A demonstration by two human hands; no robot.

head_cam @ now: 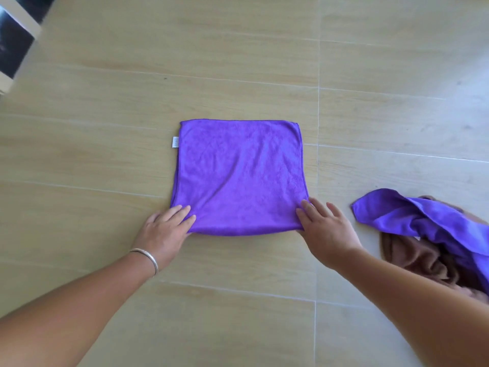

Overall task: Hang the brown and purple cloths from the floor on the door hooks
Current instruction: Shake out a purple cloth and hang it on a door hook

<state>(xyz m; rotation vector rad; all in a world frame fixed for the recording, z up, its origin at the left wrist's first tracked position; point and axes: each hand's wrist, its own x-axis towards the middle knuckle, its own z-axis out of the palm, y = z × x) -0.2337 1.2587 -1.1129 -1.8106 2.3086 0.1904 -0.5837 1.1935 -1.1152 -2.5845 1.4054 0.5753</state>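
stretching across everything is the pale wood-look tiled floor (238,62), its thin grout lines running between the planks; on it, about the middle, lies the flat purple cloth (239,176), spread out square with soft creases fanning from its near corners; off to the right, well apart from it, sits a heap of a second purple cloth (423,221) draped over a crumpled brown cloth (418,260), both on the floor and partly behind the right forearm; at the far left corner a white frame with a dark panel (13,46) shows, blurred; the left hand (166,229) rests on the flat cloth's near left corner, fingers straight on top with the thumb at the edge; the right hand (322,229) presses the near right corner, fingers spread and flat; a thin silver bangle (148,258) circles the left wrist; a small white label (175,142) sticks out from the cloth's far left edge.
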